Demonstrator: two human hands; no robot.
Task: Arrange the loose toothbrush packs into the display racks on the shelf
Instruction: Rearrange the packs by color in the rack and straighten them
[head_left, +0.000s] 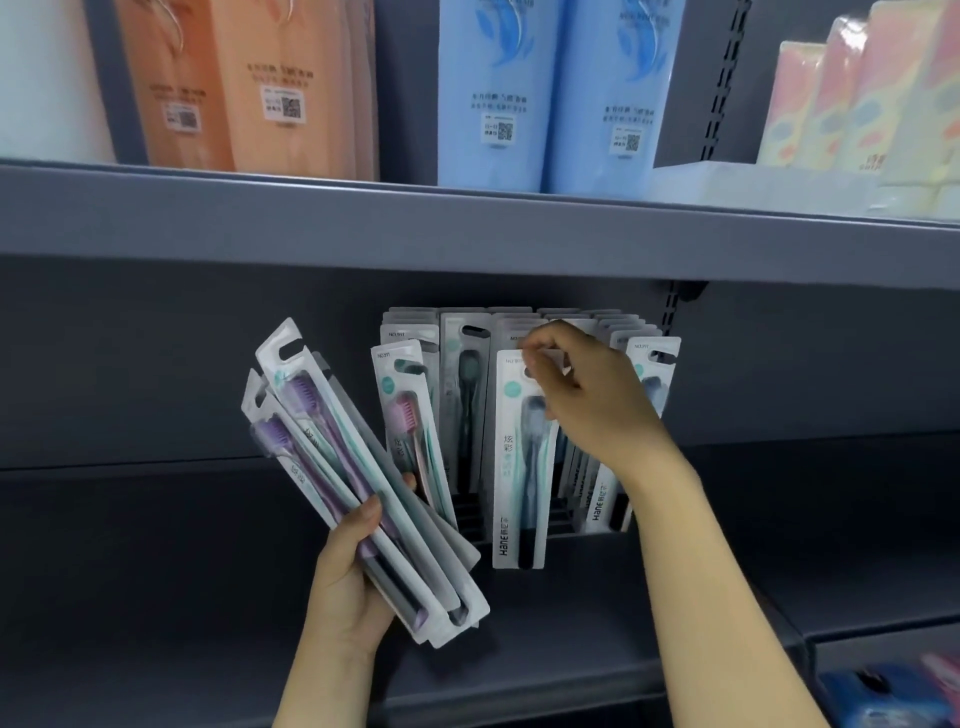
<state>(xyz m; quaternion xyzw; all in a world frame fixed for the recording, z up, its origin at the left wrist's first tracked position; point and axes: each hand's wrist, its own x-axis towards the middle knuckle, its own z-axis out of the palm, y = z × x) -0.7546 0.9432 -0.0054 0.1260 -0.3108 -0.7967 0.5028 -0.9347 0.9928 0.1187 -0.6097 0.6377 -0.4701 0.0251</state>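
Note:
My left hand (348, 587) grips a fanned bundle of toothbrush packs (337, 457) with purple brushes, held tilted to the left below the shelf. Beside them a pink-brush pack (410, 426) leans against the display rack (524, 525). My right hand (592, 400) pinches the top of a dark-brush pack (519, 467), which hangs upright at the front of the rack. Several more packs stand in rows behind it, partly hidden by my right hand.
A grey shelf board (467, 228) runs above the rack. Orange bags (244, 88), blue bags (550, 93) and pastel packs (857, 109) stand on it. The grey lower shelf (156, 545) stretches to the left. Blue items (893, 696) lie at the bottom right.

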